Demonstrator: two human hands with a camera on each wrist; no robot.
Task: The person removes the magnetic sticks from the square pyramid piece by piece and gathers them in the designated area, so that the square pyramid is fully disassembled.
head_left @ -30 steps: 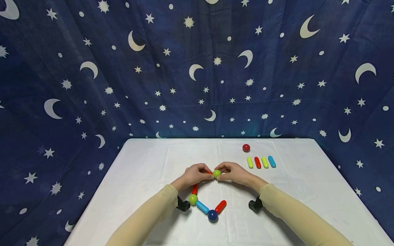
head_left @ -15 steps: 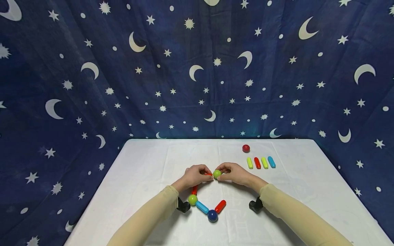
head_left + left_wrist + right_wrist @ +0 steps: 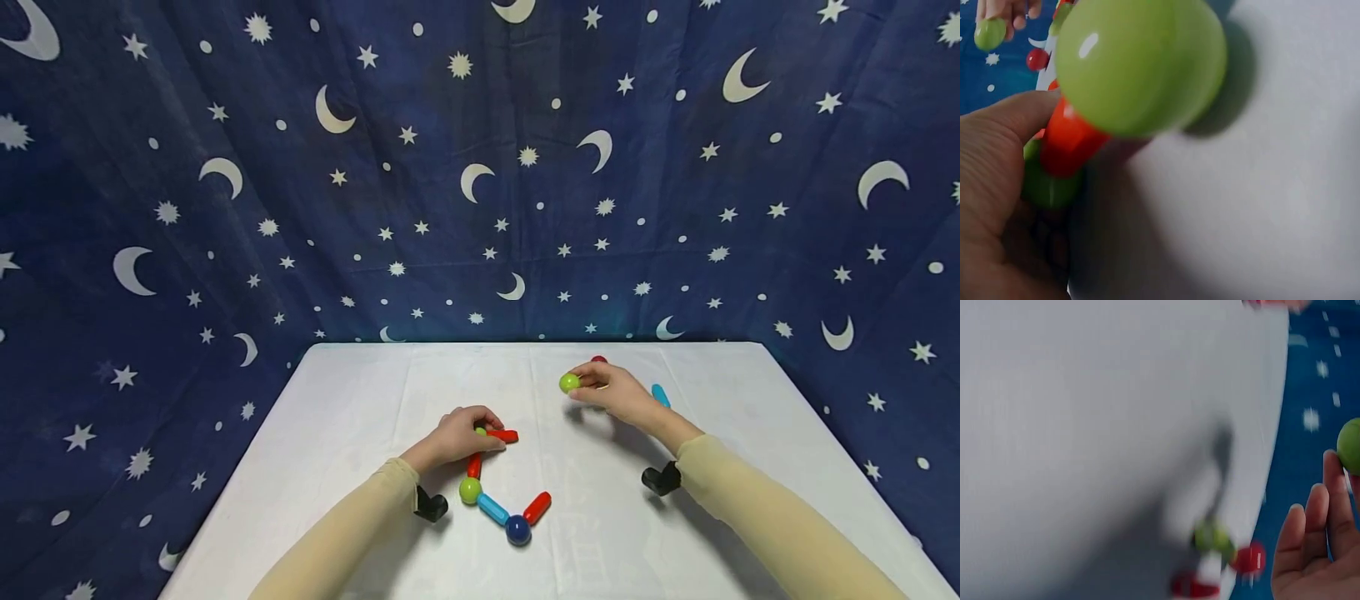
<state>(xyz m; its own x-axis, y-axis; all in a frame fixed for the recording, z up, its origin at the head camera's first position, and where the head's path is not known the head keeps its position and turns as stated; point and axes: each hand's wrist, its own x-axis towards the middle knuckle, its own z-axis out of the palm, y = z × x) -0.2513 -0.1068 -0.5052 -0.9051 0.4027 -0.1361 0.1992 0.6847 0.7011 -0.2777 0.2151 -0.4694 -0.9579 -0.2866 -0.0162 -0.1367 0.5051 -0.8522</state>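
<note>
My left hand [image 3: 456, 437] curls round a green ball [image 3: 481, 432] at the upper corner of a chain of magnetic rods and balls, partly hidden by the fingers. A red rod [image 3: 504, 436] sticks out rightward past the thumb. From that corner another red rod [image 3: 1069, 140] runs to a second green ball [image 3: 470, 490], then a light blue rod [image 3: 493, 507], a dark blue ball [image 3: 518, 530] and a last red rod [image 3: 537, 507]. Away to the right, my right hand [image 3: 618, 396] pinches a loose green ball [image 3: 569, 383] above the table, fingertips on its right side.
Behind the right hand, a red ball [image 3: 599, 359] shows only its top. A light blue rod [image 3: 660, 395] peeks out beyond the wrist; other loose rods are hidden there. The white table [image 3: 360, 392] ends at a dark blue star-and-moon curtain [image 3: 420, 192].
The right hand has carried its green ball away from the red rod, rightward and back toward the loose pieces. The left hand has shifted slightly left and down, its grip moving to the corner green ball.
</note>
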